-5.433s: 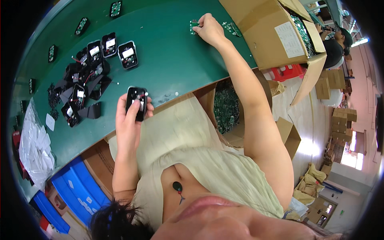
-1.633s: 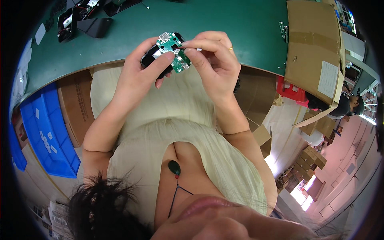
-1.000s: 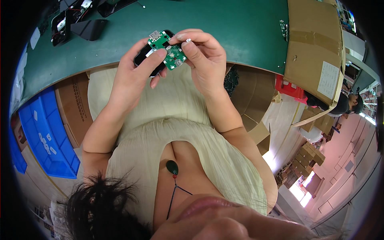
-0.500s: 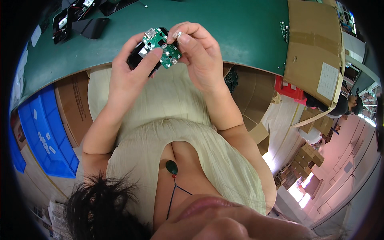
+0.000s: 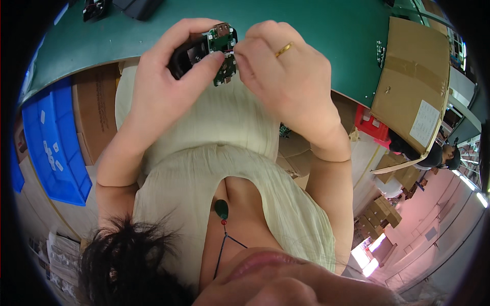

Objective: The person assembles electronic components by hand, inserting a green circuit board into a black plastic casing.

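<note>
My left hand (image 5: 171,76) is closed around a black plastic housing (image 5: 186,59), its thumb pressed on a green circuit board (image 5: 217,43). The board stands tilted, nearly edge-on, at the housing's right side and has a metal port at its top end. My right hand (image 5: 293,76), with a ring on one finger, is closed in a pinch right beside the board's edge. A short thin wire with a small white plug (image 5: 229,52) shows between its fingertips and the board; the fingers hide most of it.
Black plastic parts (image 5: 137,7) lie on the green table (image 5: 326,28) at the far left. A large cardboard box (image 5: 416,76) stands at the right end, near a red bin (image 5: 371,124). Blue crates (image 5: 57,148) are below on the left. Farther right is another person (image 5: 443,155).
The board has turned from facing up to nearly edge-on. My right hand has rotated, back of the hand now up, and its elbow has swung outward. The view has shifted slightly.
</note>
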The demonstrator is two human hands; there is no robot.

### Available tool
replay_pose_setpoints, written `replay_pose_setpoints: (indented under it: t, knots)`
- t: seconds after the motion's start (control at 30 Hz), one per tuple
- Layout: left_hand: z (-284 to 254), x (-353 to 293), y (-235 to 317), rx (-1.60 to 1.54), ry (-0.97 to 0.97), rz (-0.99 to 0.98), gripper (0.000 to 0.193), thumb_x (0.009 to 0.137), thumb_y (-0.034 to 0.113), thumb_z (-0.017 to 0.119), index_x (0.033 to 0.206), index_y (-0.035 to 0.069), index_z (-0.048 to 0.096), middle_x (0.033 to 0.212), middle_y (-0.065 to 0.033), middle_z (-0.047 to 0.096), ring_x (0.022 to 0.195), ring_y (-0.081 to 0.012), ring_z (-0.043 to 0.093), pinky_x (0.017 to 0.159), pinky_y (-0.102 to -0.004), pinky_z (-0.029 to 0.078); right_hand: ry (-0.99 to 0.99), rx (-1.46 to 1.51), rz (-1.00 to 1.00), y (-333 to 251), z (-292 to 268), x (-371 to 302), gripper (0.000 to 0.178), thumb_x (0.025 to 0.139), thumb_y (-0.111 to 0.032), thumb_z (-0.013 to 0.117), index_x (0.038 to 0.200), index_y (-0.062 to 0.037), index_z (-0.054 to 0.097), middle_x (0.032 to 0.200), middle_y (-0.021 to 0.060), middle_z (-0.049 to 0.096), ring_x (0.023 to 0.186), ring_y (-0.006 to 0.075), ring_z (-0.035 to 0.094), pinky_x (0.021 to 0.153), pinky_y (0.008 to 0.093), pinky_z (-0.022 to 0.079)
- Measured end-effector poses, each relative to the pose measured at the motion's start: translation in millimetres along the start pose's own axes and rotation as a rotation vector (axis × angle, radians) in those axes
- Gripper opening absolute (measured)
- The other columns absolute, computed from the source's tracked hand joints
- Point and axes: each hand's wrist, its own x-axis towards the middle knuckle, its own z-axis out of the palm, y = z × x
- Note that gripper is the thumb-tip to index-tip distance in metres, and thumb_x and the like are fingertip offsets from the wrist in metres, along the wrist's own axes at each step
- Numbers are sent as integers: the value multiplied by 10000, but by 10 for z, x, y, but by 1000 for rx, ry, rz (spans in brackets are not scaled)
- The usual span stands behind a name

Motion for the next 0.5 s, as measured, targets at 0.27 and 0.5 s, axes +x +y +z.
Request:
replay_pose_setpoints:
  t: [0.27,0.5]
  knots:
    - [-135,31,-58,-130,-155,-476,198,782,140,597,968,72,586,715,22,555,527,-19,444,429,-171,349,-11,641,175,74,119,3,140,676,65,641,767,-21,578,754,44,559,603,115,532,462,213,432]
    - [-116,38,-40,7,-64,-462,199,796,160,577,987,107,576,665,59,518,465,-1,366,385,-157,266,-189,342,-36,152,46,-25,192,705,11,629,860,-17,520,782,89,511,624,190,540,491,280,445]
